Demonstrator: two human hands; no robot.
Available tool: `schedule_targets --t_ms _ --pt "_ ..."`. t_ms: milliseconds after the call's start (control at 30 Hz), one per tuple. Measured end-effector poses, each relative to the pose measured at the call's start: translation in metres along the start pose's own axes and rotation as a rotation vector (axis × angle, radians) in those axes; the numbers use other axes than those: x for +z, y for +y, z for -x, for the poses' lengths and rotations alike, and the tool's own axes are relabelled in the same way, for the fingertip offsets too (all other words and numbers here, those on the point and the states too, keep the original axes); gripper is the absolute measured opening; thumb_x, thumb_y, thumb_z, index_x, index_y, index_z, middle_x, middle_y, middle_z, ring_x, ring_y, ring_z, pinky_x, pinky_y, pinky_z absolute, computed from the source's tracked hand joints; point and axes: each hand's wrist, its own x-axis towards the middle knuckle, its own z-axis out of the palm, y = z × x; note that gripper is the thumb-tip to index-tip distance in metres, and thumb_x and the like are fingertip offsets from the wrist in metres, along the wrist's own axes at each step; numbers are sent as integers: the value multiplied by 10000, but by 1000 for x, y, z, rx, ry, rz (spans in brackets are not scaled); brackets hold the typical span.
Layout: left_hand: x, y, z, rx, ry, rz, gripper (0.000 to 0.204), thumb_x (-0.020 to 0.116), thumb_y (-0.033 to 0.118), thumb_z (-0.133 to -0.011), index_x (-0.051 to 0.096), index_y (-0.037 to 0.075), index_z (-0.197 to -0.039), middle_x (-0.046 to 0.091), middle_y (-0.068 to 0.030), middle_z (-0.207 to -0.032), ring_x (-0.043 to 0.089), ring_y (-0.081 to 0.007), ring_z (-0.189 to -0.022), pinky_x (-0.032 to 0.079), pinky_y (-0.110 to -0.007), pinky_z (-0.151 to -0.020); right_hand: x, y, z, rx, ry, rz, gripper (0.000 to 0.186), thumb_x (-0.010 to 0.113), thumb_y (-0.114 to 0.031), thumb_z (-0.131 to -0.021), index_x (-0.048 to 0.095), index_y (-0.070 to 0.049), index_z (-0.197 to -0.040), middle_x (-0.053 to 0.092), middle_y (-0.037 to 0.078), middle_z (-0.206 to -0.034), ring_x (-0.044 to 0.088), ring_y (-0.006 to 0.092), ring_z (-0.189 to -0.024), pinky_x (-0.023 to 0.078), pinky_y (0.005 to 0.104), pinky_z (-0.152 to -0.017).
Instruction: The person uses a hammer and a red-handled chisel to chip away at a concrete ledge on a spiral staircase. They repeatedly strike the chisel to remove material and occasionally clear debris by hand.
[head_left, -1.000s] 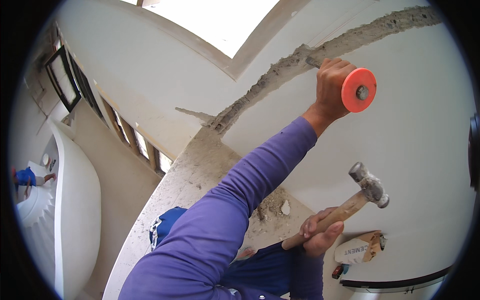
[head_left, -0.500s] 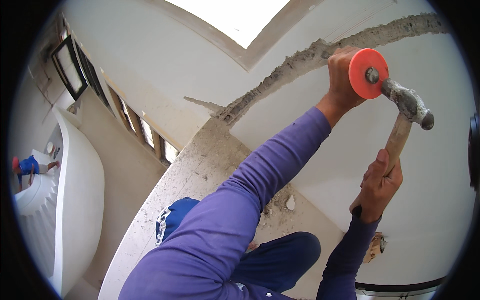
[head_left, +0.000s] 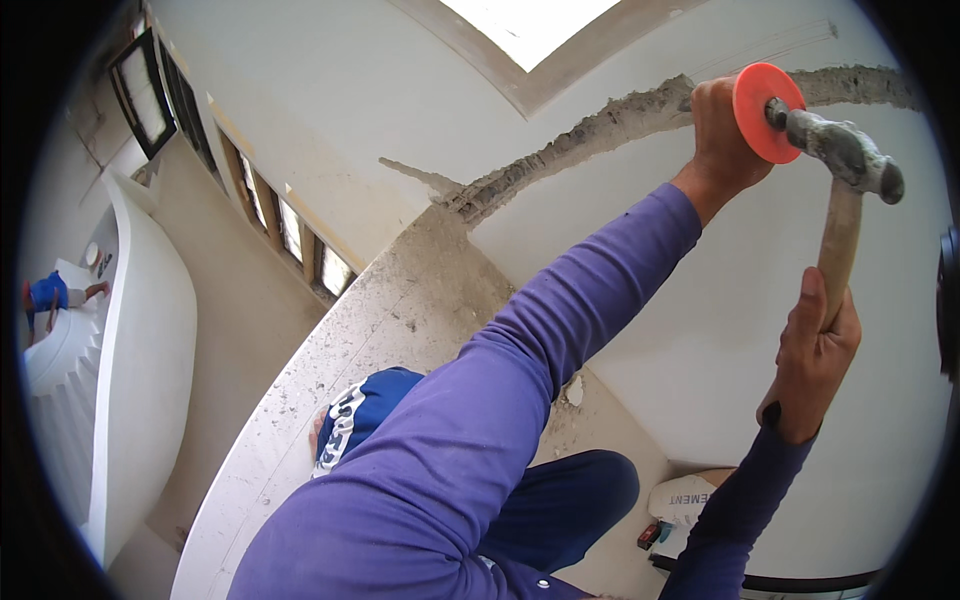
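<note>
My left hand is closed around a chisel with a round orange hand guard. Its working end is hidden behind my fist, which is up against the rough groove cut in the pale wall. My right hand grips the wooden handle of a hammer, with the thumb laid along the handle. The steel hammer head lies right beside the chisel's struck end; whether they touch I cannot tell.
Grit and a pale chip lie on the ledge where I crouch. Beyond its left edge, lower down, a person in blue is on a curved white staircase. A white sack lies near my right forearm. A window opening is above.
Both hands, with chisel and hammer, appear farther right and slightly higher. The hammer head sits closer to the chisel's end. The white sack has come into view.
</note>
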Motion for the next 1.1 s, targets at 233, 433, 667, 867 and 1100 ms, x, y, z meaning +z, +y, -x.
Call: schedule_targets --t_ms 233,433,667,867,1100 --pt "9 12 8 -95 -123 -52 109 754 85 -666 655 110 -705 579 -70 -607 490 -293 -502 390 -355 -479 -70 -45 29 -463 296 -647 561 498 -637 -1035 523 -92 -903 425 7 -623 374 107 -468 398 292 -458" --pt "9 9 14 3 -37 -10 106 759 77 -668 670 111 -714 601 -63 -618 526 -284 -513 392 -350 -472 -5 -1 5 34 0 21 426 577 -445 -1074 542 -83 -853 496 8 -647 441 107 -500 395 284 -467" --pt "11 8 16 -71 -150 -91 104 775 104 -671 693 119 -733 629 -60 -647 545 -290 -523 408 -366 -478 -80 -38 38 -382 482 -631 695 507 -778 -945 487 -84 -901 419 11 -636 378 106 -482 393 259 -476" --pt "6 10 16 -1 -102 20 101 762 96 -676 671 120 -711 603 -67 -621 529 -294 -519 405 -364 -473 3 21 14 127 -29 -70 484 549 -510 -1068 481 -98 -822 447 -4 -588 428 88 -488 366 262 -447" --pt "12 4 25 32 -144 -98 114 758 87 -671 649 110 -691 582 -71 -598 504 -289 -498 401 -357 -466 -78 -21 41 -286 525 -615 686 512 -763 -953 513 -78 -921 438 17 -624 388 113 -468 416 281 -478"
